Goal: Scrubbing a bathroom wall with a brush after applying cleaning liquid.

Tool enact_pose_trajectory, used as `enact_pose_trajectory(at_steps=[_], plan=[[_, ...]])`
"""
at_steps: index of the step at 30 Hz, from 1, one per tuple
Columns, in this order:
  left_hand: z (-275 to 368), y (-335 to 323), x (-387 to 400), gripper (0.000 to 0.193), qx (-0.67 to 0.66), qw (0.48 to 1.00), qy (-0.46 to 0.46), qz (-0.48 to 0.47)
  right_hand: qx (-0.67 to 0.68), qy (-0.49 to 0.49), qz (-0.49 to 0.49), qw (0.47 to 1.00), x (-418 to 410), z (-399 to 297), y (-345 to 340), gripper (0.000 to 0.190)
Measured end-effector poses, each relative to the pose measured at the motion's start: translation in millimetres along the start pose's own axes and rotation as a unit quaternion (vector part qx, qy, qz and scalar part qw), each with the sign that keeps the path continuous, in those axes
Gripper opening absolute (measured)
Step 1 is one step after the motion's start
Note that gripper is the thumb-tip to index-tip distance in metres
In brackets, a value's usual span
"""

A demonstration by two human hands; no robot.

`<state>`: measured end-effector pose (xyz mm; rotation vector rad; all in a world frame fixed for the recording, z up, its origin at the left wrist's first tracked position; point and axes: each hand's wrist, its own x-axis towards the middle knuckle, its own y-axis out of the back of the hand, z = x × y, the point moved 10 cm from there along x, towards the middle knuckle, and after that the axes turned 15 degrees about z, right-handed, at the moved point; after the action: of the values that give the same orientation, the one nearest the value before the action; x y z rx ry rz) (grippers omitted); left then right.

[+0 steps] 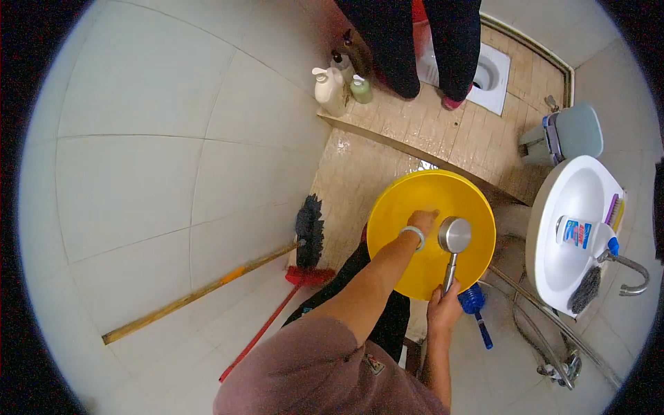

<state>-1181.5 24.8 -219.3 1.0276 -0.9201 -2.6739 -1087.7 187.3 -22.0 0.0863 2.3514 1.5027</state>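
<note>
A large yellow plastic basin point(384, 223) is in front of my legs. My left hand point(423, 220), with a pale bangle point(420, 239) at the wrist, reaches down inside it. Its fingers are partly curled; no object shows in them, and I cannot tell whether they touch the basin's wall. At the near rim, my right hand point(443, 308) grips the handle of a stainless-steel water ladle point(456, 234). The ladle's round bowl lies over the basin's inside, just right of my left hand.
Left, a wooden-handled brush point(309, 228) and a red-handled broom point(306, 276) lean. A blue toilet brush point(472, 299) is beside the basin. Right are a washbasin point(550, 207) and bin point(578, 129). Pump bottles point(329, 91), black-trousered legs point(454, 52) and a squat toilet point(500, 85) occupy the raised step.
</note>
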Motion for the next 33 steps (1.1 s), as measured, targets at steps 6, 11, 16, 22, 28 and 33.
enact_pose_trajectory(at_steps=[6,11,16,22,28,33], plan=[[-11.7,22.2,-9.2,0.036,0.137,0.986,-0.069,-0.059,0.013,0.039,0.000,0.999,-2.3,-23.7,8.2,0.033],[8.9,88.5,-18.2,0.037,0.143,0.987,-0.050,0.054,0.035,0.031,0.006,0.999,1.1,-10.2,0.2,0.032],[81.9,227.7,-58.6,0.022,-0.026,0.979,-0.126,0.158,0.016,0.040,0.013,0.999,-4.0,-16.4,5.1,0.037],[8.2,404.4,-59.5,0.041,0.153,0.894,-0.152,0.392,0.017,0.024,0.011,1.000,-2.4,-13.4,4.3,0.034],[-54.1,392.2,-56.6,0.053,-0.698,0.706,0.110,0.055,0.022,0.009,0.025,0.999,0.5,-17.5,10.6,0.037],[10.9,236.1,-84.8,0.040,-0.400,0.887,0.111,-0.203,0.042,0.048,0.057,0.996,-1.1,-18.1,5.7,0.037]])
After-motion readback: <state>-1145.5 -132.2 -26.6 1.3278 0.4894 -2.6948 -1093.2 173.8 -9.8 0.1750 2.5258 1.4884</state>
